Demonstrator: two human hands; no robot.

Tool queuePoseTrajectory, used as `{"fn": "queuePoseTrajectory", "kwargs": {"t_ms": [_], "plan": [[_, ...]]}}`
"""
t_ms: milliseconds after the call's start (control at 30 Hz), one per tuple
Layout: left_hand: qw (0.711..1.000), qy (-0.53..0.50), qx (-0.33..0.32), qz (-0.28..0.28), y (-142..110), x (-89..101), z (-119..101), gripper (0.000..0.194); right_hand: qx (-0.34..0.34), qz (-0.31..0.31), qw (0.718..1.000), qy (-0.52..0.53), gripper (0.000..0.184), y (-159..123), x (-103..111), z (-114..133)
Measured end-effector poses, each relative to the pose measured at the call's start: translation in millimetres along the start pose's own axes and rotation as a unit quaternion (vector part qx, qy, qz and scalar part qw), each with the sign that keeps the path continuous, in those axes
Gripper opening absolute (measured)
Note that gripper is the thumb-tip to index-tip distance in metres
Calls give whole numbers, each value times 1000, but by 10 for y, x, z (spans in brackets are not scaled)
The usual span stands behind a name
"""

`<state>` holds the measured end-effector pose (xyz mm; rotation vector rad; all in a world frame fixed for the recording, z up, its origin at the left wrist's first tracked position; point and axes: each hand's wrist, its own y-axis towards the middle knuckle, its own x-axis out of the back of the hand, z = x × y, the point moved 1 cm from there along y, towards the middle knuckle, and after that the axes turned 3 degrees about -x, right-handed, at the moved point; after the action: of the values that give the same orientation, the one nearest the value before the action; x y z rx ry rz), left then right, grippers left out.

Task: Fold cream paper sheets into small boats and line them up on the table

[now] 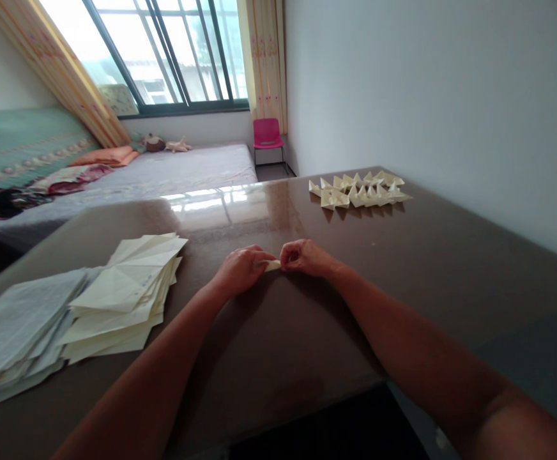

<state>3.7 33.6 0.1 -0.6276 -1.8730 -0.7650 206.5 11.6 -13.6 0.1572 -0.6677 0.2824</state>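
Observation:
A small piece of folded cream paper (pixel 273 265) lies low over the middle of the brown table (pixel 278 338), between my two hands. My left hand (pixel 244 269) grips its left end, fingers closed on it. At the other end, my right hand (pixel 307 257) pinches the paper between thumb and forefinger. Much of the paper is hidden by the fingers, so its exact shape cannot be made out.
On the left lie a stack of creased cream sheets (pixel 125 287) and a stack of greyish sheets (pixel 24 319). Several folded paper pieces (pixel 359 191) stand in rows at the back right. Beyond are a bed (pixel 211 163), a pink chair (pixel 267 134) and a white wall (pixel 427 96).

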Motion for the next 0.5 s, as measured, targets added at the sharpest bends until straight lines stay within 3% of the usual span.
{"fn": "queuePoseTrajectory", "kwargs": {"t_ms": [200,333,433,500], "plan": [[1000,10,6,-16,-4,-26,-9,29,121,-23,992,-13,2,-6,45,-35],[1000,10,8,-24,-7,-24,-24,28,57,34,995,80,16,10,41,-46],[1000,3,-5,-21,-16,-14,-36,28,-24,35,984,171,21,57,30,-79],[1000,-2,-18,-16,-26,-9,-44,29,-47,48,982,176,24,94,34,-102]]}}
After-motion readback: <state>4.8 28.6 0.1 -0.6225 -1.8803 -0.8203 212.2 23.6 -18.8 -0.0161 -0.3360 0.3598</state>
